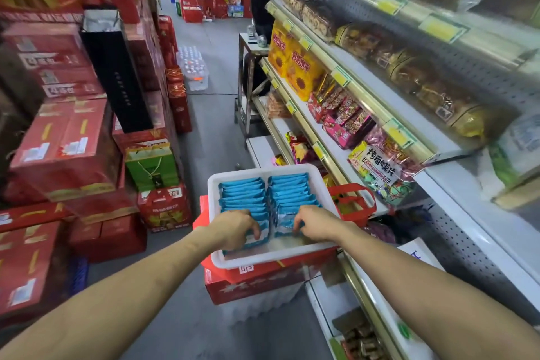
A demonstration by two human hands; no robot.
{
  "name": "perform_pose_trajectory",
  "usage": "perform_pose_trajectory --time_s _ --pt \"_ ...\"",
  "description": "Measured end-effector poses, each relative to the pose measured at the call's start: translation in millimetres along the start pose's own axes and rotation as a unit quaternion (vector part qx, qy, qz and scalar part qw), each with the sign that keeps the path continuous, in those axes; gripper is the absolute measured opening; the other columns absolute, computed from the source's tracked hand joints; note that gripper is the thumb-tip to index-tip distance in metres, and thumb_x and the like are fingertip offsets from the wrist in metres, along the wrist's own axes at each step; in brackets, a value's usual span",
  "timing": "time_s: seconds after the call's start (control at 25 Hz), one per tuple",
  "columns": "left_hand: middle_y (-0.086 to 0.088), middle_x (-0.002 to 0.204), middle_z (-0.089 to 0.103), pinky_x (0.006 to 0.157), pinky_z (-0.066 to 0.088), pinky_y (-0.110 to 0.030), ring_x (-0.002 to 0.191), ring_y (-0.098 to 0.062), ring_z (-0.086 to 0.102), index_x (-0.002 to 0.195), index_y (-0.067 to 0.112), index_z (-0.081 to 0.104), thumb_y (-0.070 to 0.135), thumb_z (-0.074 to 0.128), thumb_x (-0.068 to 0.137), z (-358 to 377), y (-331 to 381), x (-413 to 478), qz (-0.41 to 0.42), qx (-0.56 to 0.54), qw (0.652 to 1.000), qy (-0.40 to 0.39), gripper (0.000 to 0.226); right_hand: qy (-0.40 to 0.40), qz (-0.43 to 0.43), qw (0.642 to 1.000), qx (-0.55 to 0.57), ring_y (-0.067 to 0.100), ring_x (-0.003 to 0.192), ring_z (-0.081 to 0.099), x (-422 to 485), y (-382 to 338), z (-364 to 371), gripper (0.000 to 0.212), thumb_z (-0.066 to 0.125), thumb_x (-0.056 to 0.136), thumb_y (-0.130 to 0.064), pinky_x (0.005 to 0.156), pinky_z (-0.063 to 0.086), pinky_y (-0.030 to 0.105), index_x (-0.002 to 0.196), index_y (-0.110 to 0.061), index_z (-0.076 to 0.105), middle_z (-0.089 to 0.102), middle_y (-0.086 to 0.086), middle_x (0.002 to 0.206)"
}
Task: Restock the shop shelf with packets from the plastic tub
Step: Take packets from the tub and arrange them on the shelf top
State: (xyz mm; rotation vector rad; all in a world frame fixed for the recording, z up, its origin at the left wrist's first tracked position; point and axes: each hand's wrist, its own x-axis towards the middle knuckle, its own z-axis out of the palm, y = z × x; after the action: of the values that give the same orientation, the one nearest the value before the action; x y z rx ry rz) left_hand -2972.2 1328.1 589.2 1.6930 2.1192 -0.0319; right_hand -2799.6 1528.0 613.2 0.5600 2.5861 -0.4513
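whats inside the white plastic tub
Two rows of blue packets, standing on edge, in the white tub. The left hand and right hand each grip the nearest packets, covering parts of them. The near end is bare. Whatever lies under the packets is hidden.

L hand (238, 226), R hand (314, 221) + both forearms bare, seemingly to elbows.
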Motion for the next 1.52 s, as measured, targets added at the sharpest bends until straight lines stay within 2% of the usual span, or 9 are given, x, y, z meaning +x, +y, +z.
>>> perform_pose_trajectory --time_s 0.12,0.32,0.52,0.64,0.8,1.04,1.2,1.4,1.52 --pt "0.013 0.120 0.068 0.094 0.055 -0.036 0.103 -0.019 0.063 0.115 0.040 0.073 0.013 0.060 0.091 6.4 -2.1 1.1 0.002 0.001 1.000 -0.001 0.038 -0.020 0.012 1.000 -0.014 0.016 0.110 0.065 5.0 -2.1 4.4 0.043 0.053 0.089 -0.001 0.089 0.053 0.032 0.113 -0.025 0.078 0.072 -0.009 0.123" --pt "0.008 0.120 0.068 0.096 0.052 -0.035 0.106 -0.020 0.063 0.112 0.032 0.073 0.006 0.052 0.092 -7.5 -7.4 5.6 0.013 -0.046 0.998 0.034 0.039 0.030 -0.009 0.999 0.004 0.016 0.107 0.062 -2.7 -7.9 -7.8 0.042 0.050 0.088 0.004 0.091 0.052 0.037 0.100 -0.025 0.078 0.067 -0.008 0.115" --pt "0.008 0.120 0.062 0.096 0.047 -0.030 0.102 -0.010 0.055 0.114 0.036 0.068 0.010 0.053 0.090 -72.7 -10.6 1.4 0.057 -0.055 0.996 0.034 0.038 0.087 -0.050 0.995 -0.013 0.017 0.098 0.055 -35.4 -15.3 -54.9 0.040 0.053 0.088 0.004 0.066 0.050 0.035 0.100 -0.034 0.055 0.049 -0.009 0.111" --pt "0.010 0.117 0.060 0.093 0.049 -0.037 0.102 -0.010 0.055 0.114 0.040 0.061 0.015 0.051 0.088 -140.0 -1.7 -2.5 0.113 -0.039 0.991 0.053 0.037 0.155 -0.073 0.985 -0.017 0.018 0.101 0.052 -64.9 -10.4 -101.2 0.035 0.049 0.091 -0.001 0.083 0.049 0.044 0.102 -0.034 0.049 0.048 -0.008 0.109" --pt "0.009 0.121 0.055 0.096 0.048 -0.036 0.109 -0.012 0.054 0.122 0.034 0.057 0.009 0.050 0.095 -237.0 35.1 3.5 0.214 0.007 0.971 0.102 0.038 0.239 -0.058 0.968 -0.055 0.010 0.100 0.047 -128.4 4.6 -174.0 0.039 0.047 0.090 -0.001 0.089 0.046 0.043 0.102 -0.038 0.045 0.049 -0.014 0.107" --pt "0.015 0.123 0.050 0.094 0.045 -0.035 0.111 -0.010 0.054 0.124 0.040 0.051 0.008 0.046 0.099 -350.5 143.3 31.2 0.358 0.078 0.921 0.134 0.041 0.341 0.022 0.937 -0.075 0.011 0.104 0.054 -267.5 32.3 -257.0 0.022 0.044 0.091 -0.022 0.097 0.045 0.041 0.108 -0.033 0.053 0.056 -0.009 0.111" --pt "0.012 0.125 0.056 0.093 0.044 -0.034 0.112 -0.014 0.057 0.120 0.040 0.054 0.010 0.044 0.096 -402.4 246.0 50.1 0.448 0.099 0.877 0.140 0.040 0.392 0.095 0.910 -0.095 0.019 0.107 0.055 -367.0 59.4 -281.7 0.033 0.043 0.085 -0.010 0.098 0.043 0.041 0.112 -0.024 0.056 0.058 0.000 0.114" --pt "0.011 0.126 0.058 0.097 0.040 -0.031 0.113 -0.012 0.055 0.123 0.039 0.059 0.001 0.048 0.091 -432.2 385.2 70.5 0.526 0.110 0.830 0.147 0.051 0.438 0.204 0.871 -0.086 0.010 0.107 0.053 -498.0 110.7 -281.7 0.031 0.053 0.093 0.002 0.095 0.040 0.032 0.113 -0.021 0.058 0.058 -0.008 0.113" --pt "0.011 0.130 0.057 0.094 0.034 -0.021 0.116 -0.008 0.051 0.126 0.036 0.062 -0.002 0.049 0.096 -438.0 449.1 77.6 0.553 0.118 0.810 0.157 0.050 0.431 0.282 0.856 -0.057 0.017 0.116 0.055 -557.8 151.7 -271.5 0.036 0.053 0.092 0.001 0.105 0.042 0.040 0.115 -0.026 0.057 0.059 -0.006 0.121"
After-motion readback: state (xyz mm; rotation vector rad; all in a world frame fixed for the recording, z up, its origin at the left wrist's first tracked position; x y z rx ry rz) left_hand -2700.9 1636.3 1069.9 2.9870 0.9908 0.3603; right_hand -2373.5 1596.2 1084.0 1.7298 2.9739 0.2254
